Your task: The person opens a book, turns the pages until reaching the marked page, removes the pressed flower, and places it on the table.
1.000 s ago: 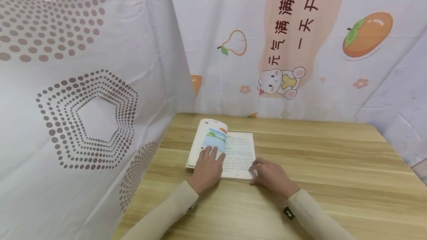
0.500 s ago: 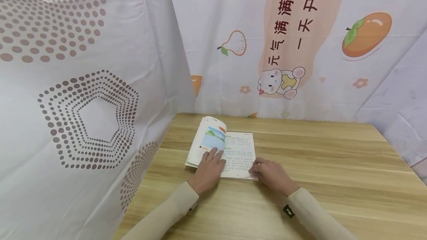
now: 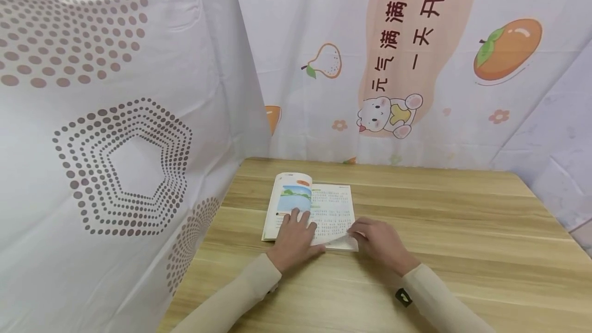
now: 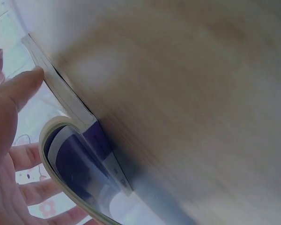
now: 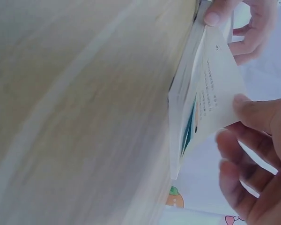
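An open book (image 3: 329,198) lies on the table, its left pages (image 3: 294,198) curving up and showing a coloured landscape picture. My left hand (image 3: 292,238) rests with spread fingers on those left pages, near the fold. Its thumb touches the book's near edge, as the left wrist view also shows. At the lower right corner, my right hand (image 3: 380,240) pinches a single page (image 5: 218,89) between thumb and forefinger. That page stands lifted off the stack below it, with printed text on its underside. In the left wrist view the curled left pages (image 4: 79,164) bulge beside the fingers.
The wooden table (image 3: 444,230) extends widely to the right of the book. A dotted white curtain (image 3: 217,91) hangs close on the left. Behind the table hangs a cloth (image 3: 319,117) printed with fruit and lettering.
My right hand has lifted the page corner, which lay nearly flat earlier. My left hand has shifted slightly right and its thumb has stretched out along the near edge. The left pages have settled lower.
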`<state>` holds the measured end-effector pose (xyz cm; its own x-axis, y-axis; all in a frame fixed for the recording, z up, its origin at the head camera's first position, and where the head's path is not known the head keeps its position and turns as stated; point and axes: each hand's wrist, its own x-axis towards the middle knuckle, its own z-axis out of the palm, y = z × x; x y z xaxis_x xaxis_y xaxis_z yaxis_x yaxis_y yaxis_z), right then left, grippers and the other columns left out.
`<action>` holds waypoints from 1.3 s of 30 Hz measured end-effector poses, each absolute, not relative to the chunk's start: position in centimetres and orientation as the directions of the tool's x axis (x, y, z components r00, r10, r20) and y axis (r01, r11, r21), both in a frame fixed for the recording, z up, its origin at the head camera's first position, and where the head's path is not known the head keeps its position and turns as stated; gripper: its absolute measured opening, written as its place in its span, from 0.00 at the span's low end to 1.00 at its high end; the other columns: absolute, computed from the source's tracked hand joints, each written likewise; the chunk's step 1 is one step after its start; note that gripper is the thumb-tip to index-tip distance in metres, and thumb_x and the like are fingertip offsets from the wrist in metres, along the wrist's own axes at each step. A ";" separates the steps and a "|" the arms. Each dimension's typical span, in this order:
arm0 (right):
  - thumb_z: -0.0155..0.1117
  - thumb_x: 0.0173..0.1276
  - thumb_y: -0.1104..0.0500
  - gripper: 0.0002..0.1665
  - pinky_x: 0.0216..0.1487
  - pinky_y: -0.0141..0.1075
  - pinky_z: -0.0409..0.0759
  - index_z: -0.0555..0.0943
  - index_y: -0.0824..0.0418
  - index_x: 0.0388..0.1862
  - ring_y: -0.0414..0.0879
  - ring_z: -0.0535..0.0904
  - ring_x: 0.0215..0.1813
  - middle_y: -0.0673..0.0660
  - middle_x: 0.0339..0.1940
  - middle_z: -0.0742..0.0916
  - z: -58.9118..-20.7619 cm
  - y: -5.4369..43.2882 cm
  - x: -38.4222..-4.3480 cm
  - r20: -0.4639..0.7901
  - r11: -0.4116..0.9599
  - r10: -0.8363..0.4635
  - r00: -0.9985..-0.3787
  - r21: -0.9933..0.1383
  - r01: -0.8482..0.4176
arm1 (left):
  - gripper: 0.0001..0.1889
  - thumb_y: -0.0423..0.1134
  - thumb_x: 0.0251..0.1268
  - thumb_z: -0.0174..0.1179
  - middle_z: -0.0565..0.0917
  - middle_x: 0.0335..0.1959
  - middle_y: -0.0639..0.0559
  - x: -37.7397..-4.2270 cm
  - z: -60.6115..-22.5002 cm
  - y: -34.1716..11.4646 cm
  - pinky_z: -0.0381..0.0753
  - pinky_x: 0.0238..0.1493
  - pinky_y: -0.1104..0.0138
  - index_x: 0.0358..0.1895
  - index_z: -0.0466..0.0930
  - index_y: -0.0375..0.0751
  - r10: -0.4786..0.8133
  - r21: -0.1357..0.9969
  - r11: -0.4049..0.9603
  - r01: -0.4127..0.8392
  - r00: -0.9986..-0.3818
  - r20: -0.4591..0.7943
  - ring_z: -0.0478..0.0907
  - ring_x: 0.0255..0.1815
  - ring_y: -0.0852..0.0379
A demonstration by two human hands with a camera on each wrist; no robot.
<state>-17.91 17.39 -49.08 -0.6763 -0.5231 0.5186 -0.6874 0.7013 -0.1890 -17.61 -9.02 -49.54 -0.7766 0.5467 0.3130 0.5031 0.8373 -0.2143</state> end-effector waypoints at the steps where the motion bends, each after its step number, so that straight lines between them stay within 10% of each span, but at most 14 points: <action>1: 0.80 0.59 0.61 0.07 0.35 0.38 0.83 0.89 0.52 0.35 0.39 0.85 0.35 0.45 0.37 0.90 -49.0 17.4 -17.9 0.535 0.699 -0.517 -0.669 -0.188 -0.690 | 0.35 0.77 0.58 0.60 0.80 0.53 0.44 -17.6 -49.6 -9.0 0.75 0.51 0.50 0.43 0.87 0.45 0.544 -0.221 0.839 0.498 -0.778 0.314 0.73 0.56 0.40; 9: 0.82 0.57 0.60 0.08 0.29 0.32 0.79 0.88 0.51 0.32 0.32 0.80 0.29 0.43 0.35 0.89 -48.8 17.4 -17.8 0.610 0.684 -0.480 -0.630 -0.190 -0.705 | 0.27 0.69 0.65 0.61 0.81 0.50 0.46 -17.8 -49.7 -8.8 0.75 0.48 0.51 0.38 0.87 0.46 0.530 -0.225 0.848 0.480 -0.778 0.337 0.73 0.54 0.42; 17: 0.82 0.57 0.56 0.16 0.31 0.38 0.82 0.90 0.58 0.44 0.38 0.82 0.28 0.54 0.45 0.91 -48.8 17.4 -17.7 0.523 0.757 -0.393 -0.756 -0.282 -0.589 | 0.15 0.55 0.69 0.64 0.82 0.48 0.49 -17.8 -49.8 -8.9 0.75 0.45 0.52 0.35 0.88 0.48 0.527 -0.231 0.850 0.473 -0.770 0.360 0.74 0.55 0.41; 25: 0.78 0.62 0.53 0.20 0.48 0.51 0.85 0.88 0.61 0.51 0.55 0.88 0.50 0.57 0.53 0.89 -49.3 17.2 -17.6 0.344 0.806 -0.423 -0.838 -0.280 -0.521 | 0.12 0.45 0.77 0.57 0.83 0.42 0.49 -18.2 -49.6 -8.8 0.78 0.42 0.52 0.40 0.85 0.42 0.488 -0.236 0.873 0.427 -0.782 0.389 0.76 0.53 0.42; 39: 0.81 0.56 0.45 0.23 0.43 0.46 0.85 0.90 0.56 0.45 0.50 0.86 0.49 0.56 0.54 0.87 -49.7 17.2 -17.6 0.221 0.792 -0.531 -0.818 -0.216 -0.572 | 0.37 0.32 0.61 0.67 0.73 0.62 0.27 -18.8 -49.4 -9.4 0.79 0.33 0.56 0.72 0.63 0.32 0.384 -0.040 0.887 0.460 -0.688 0.616 0.81 0.38 0.44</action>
<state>-17.61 17.15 -49.70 -0.8183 -0.5308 0.2207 -0.5716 0.7917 -0.2155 -18.80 -9.44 -49.42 -0.6876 0.3845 0.6159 0.4604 0.8868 -0.0395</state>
